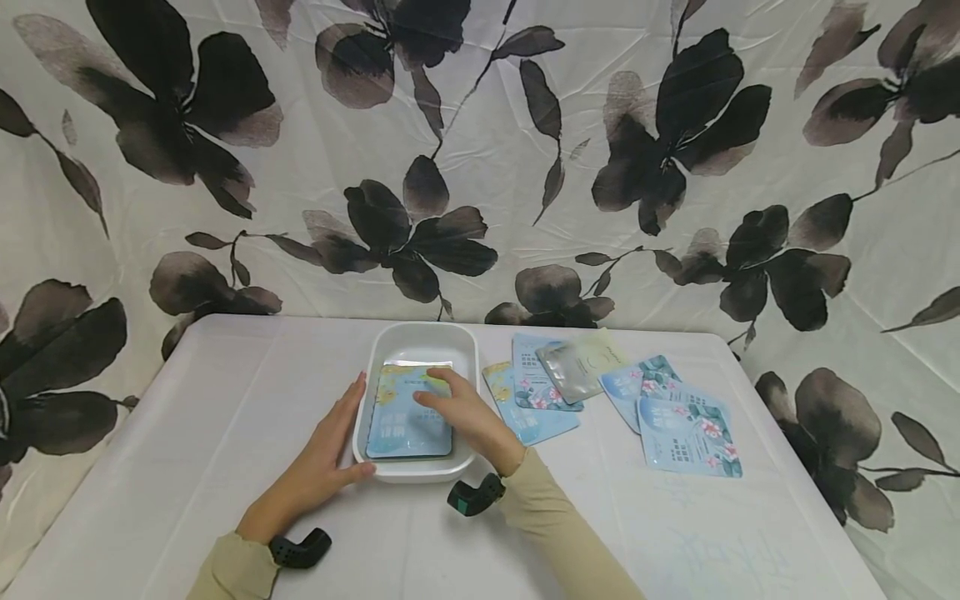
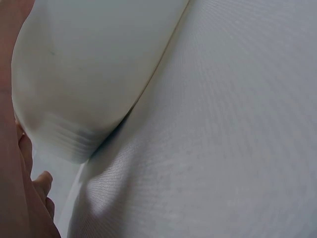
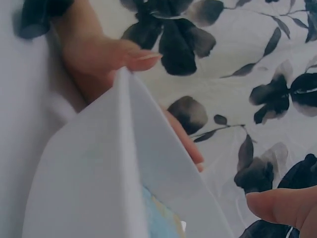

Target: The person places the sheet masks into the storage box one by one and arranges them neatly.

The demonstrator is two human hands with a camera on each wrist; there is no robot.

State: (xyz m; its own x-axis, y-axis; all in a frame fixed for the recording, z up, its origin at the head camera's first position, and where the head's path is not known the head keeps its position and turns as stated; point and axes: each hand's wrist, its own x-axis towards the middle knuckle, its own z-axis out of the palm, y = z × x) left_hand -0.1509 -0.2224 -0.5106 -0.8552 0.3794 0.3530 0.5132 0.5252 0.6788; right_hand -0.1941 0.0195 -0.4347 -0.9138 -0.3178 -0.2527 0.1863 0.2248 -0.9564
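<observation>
In the head view, a white plastic tray (image 1: 424,476) holds a stack of light-blue face mask packets (image 1: 408,421) with yellow flowers. My left hand (image 1: 326,458) rests along the tray's left side, its fingers fairly straight and its thumb at the near-left corner. The right wrist view shows that thumb (image 3: 143,60) over the tray's rim (image 3: 124,129). My right hand (image 1: 468,412) reaches over the tray's right side, thumb and forefinger extended above the packets; whether they touch is unclear. In the left wrist view, the tray's outer wall (image 2: 94,64) fills the upper left.
Right of the tray lie loose packets: a yellow-flowered one (image 1: 536,423), a pink-flowered one (image 1: 528,367), a silver-and-green one (image 1: 581,364) and an overlapping blue group (image 1: 690,437). The white-covered table (image 1: 675,533) ends at a flower-patterned cloth (image 1: 525,167).
</observation>
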